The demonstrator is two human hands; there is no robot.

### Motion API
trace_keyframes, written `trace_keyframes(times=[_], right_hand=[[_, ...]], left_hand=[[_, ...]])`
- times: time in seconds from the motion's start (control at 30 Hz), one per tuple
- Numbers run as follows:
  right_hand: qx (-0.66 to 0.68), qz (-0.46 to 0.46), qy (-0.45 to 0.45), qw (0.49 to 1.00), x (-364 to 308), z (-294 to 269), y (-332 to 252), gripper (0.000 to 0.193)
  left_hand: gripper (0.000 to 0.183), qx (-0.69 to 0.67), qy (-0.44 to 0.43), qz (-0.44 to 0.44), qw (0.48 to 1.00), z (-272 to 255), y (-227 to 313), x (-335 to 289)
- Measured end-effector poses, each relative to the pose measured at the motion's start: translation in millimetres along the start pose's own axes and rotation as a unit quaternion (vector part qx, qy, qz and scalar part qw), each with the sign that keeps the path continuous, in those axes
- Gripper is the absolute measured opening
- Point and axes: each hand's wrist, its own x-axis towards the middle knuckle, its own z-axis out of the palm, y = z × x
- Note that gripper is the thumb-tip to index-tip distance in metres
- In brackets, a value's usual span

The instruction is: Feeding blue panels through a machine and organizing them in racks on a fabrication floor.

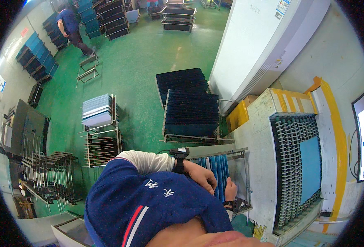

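In the lower middle, a metal rack holds several thin blue panels standing on edge, with paler ones at their left. My left hand reaches across from the left with its fingers curled down at the near ends of the panels; what they close on is hidden. My right hand is at the right side of the row, closed against the rightmost blue panel, thumb up. Dark devices are strapped on both wrists. To the right, another light-blue panel lies flat on a roller conveyor.
Dark panels fill two racks ahead. Left of them stand a rack of pale sheets and bare wire racks. A white cabinet rises ahead right; a monitor hangs far right. Another person walks at the far left.
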Motion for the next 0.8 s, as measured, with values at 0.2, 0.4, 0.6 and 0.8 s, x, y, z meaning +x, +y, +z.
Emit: trace_keyframes(times=[0.2,0.4,0.6,0.8], right_hand=[[0.005,-0.01,0.013,1.0,3,3,6,0.058],[-0.04,-0.041,0.022,0.998,12,14,21,0.056],[-0.107,-0.096,0.038,0.989,9,8,39,0.042],[-0.111,-0.21,-0.017,0.971,-25,-28,-6,0.033]], left_hand=[[0.041,-0.003,0.001,0.003,1.0,0,0,1],[0.041,-0.006,0.006,0.008,1.0,0,1,-2],[0.039,-0.002,0.014,0.046,0.999,1,4,-5],[0.042,0.012,0.012,0.025,1.0,0,7,-3]])
